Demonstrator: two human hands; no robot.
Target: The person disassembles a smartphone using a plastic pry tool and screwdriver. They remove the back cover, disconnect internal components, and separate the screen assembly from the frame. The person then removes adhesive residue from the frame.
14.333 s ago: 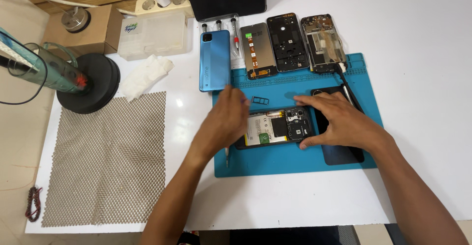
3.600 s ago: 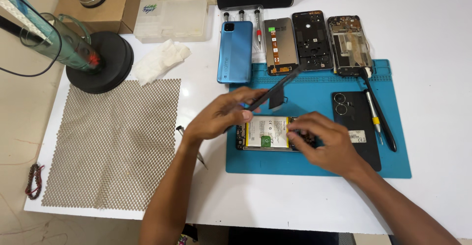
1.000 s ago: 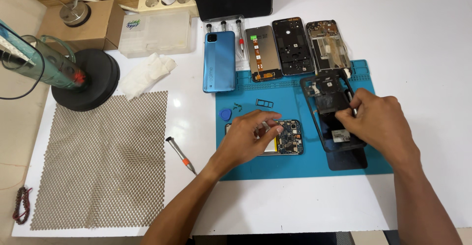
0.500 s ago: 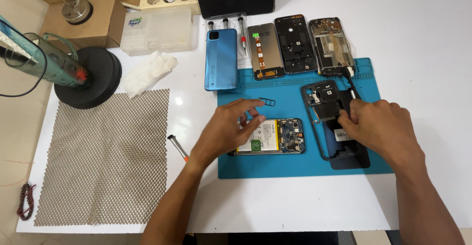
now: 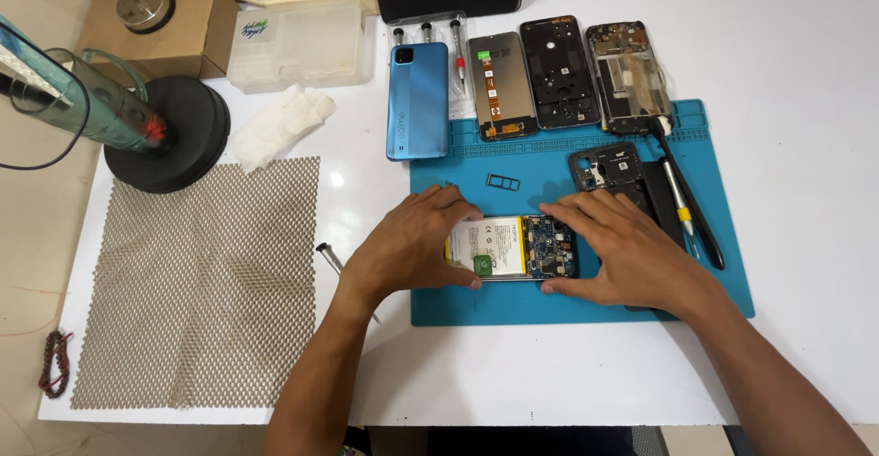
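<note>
- Two bare hands frame an opened phone [image 5: 513,248] that lies flat on a blue repair mat [image 5: 586,300], its long axis running left to right, battery end to the left and circuit-board end to the right.
- At the far left, a hot-air tool [image 5: 82,99] rests tilted in a round black stand [image 5: 174,135], with a crumpled white tissue [image 5: 279,122] just beside it.
- A brown mesh sheet [image 5: 201,282] covers the left part of the white table [image 5: 806,145]; a small screwdriver [image 5: 331,256] lies at its right edge.
- The left hand [image 5: 412,245] grips the phone's left end, fingers curled over the top edge and thumb under the bottom edge.
- A clear plastic parts box [image 5: 298,48] sits at the back; what it contains cannot be told.
- A blue phone back [image 5: 418,99] stands lengthwise away from the person, just beside three upright phone parts: a screen panel [image 5: 501,85], a black frame [image 5: 558,71] and a bare chassis [image 5: 630,76].
- A small card tray [image 5: 503,182] lies on the mat above the phone.
- The right hand [image 5: 632,255] presses on the phone's right end, fingers spread flat, thumb along the bottom edge.
- A dark back cover [image 5: 609,168] and a black tool [image 5: 691,209] lie further right.
</note>
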